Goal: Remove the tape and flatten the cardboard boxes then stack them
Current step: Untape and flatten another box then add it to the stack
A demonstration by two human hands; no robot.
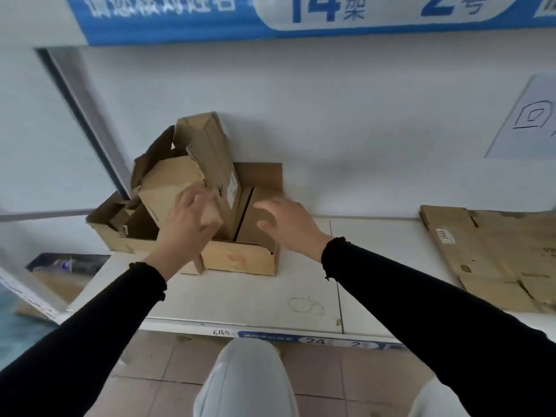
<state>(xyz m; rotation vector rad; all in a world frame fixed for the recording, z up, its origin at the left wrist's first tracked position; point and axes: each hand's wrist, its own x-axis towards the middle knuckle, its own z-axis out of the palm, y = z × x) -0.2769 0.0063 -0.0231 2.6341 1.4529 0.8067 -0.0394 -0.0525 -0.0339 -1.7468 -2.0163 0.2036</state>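
shelf edge label (337, 341): closest to me, under both wrists, a blue strip that reads "24" and "2", with "640" handwritten just left of it
shelf (255, 296): white, scuffed and stained, open room below and between the hands
left hand (192, 215): fingers curled round the corner of a small cardboard box (171, 188), which sits tilted
right hand (288, 221): fingers spread and loose, holding nothing, hovering just right of that box
tray box (240, 260): shallow, open-topped, right under both hands, more upright boxes stuffed in it
tall box (216, 158): just past the left hand, white shipping label on its side, too blurry to read
flattened cardboard (493, 254): well off to the right of the right hand, lying flat, sticker reads "2869"
wall (331, 115): white, right behind the boxes
paper sheet (526, 118): far right, hand-drawn character
blue banner (301, 13): up top, "14架" and "2号"
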